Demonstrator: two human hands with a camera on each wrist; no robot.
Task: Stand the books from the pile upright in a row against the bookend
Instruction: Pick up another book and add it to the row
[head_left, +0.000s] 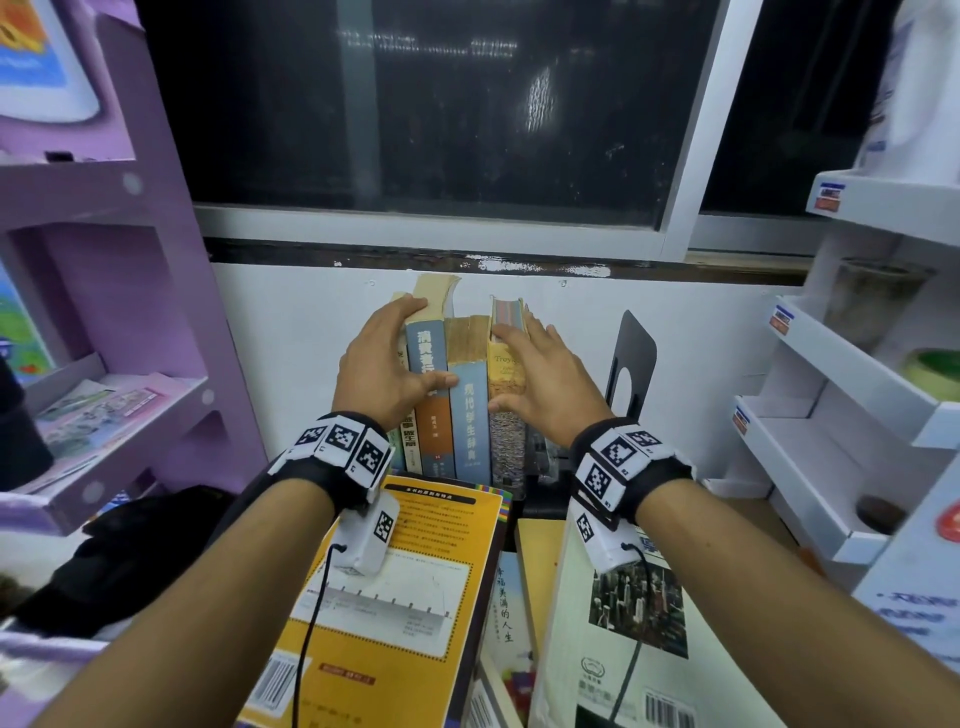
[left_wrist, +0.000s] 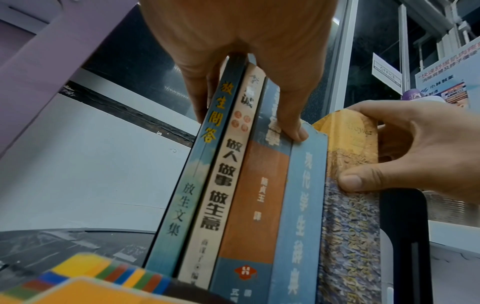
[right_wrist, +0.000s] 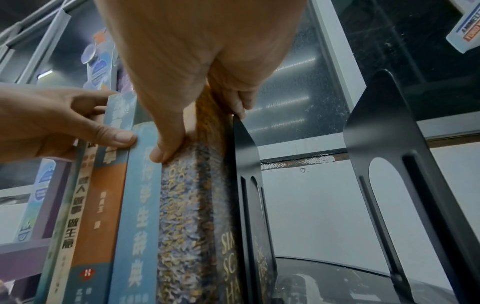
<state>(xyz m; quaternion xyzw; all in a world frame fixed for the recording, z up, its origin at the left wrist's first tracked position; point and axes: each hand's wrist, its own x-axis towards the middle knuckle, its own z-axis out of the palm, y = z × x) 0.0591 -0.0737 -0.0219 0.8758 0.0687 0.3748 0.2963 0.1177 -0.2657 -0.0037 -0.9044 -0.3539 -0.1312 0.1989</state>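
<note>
1. Dark window glass and a white wall back the worktop (head_left: 540, 506) in my head view. The row of books (head_left: 457, 384) stands upright straight ahead of both hands, spines toward me, long axes vertical. My left hand (head_left: 384, 364) clasps the row's left end and my right hand (head_left: 540, 374) its right end; the pile (head_left: 395, 587) lies flat beneath my wrists.
2. Left wrist: my left thumb (left_wrist: 293, 125) presses the orange-and-blue spine (left_wrist: 262, 185), fingers curled behind the leftmost books.
3. Right wrist: my right hand pinches the mottled book (right_wrist: 187, 205), which appears to touch the near black bookend (right_wrist: 249, 164); a second bookend (right_wrist: 389, 144) stands apart to the right. I judge squeezing rightward comes next.
</note>
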